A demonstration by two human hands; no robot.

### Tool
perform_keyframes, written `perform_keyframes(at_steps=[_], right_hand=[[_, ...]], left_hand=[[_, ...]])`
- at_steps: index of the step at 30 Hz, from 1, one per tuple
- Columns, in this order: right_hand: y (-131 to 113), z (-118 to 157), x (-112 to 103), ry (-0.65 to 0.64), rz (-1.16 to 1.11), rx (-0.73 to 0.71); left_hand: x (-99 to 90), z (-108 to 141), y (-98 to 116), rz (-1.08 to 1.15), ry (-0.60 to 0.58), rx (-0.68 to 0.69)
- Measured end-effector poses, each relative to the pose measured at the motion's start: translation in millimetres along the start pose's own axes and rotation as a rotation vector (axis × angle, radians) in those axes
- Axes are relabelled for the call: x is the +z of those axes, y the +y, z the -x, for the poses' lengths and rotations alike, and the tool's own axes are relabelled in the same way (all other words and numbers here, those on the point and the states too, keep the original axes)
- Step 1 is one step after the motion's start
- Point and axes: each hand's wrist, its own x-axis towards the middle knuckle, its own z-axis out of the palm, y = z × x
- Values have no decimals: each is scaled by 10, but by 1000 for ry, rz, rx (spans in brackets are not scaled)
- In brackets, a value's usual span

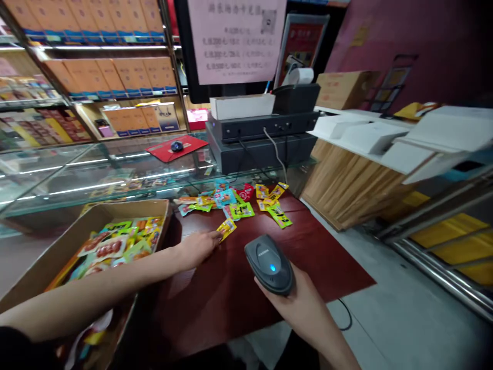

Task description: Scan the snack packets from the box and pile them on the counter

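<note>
While fingers grip it, the scanner points lengthwise forward-left.

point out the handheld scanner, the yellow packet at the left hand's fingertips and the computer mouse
Handheld scanner (268, 263), head view: middle of its dark top casing.
Yellow packet (227, 229), head view: its printed face.
Computer mouse (177, 146), head view: its rounded top.

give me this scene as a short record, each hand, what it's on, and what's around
left hand: fingertips at a yellow packet; firm grip or light touch unclear
right hand: holding a handheld scanner, blue light lit
surface: dark red tabletop
beyond the hands: loose packets in yellow, green, blue and red
left side: open cardboard box with more packets inside
behind: glass counter with a mouse on a red mat
</note>
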Motion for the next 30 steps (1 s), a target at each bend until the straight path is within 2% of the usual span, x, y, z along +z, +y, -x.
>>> perform_keyframes(at_steps=[2,4,6,8,11,15,17,20,30], right_hand=[[-75,9,142,-22,23,-17],[-167,4,294,-34,44,-38],[-277,-10,451,-51,42,-71],[-380,-28,594,-73,25,-102],[-446,-45,726,-74,36,-118],[-352,-25,708,-8,118,-95],[-299,8,661,19,151,-80],[-280,63,612,32,155,-72],[-315,154,560,60,162,-61]], left_hand=[[-33,222,-37,109,-3,-126],[-44,341,-58,163,31,-319],[-30,372,-62,196,28,-489],[-10,360,-54,248,-19,-549],[-15,365,-50,295,15,-529],[-65,466,-60,332,235,-522],[-74,509,-51,412,300,-495],[-58,527,-20,500,317,-438],[-7,513,-33,521,363,-396]])
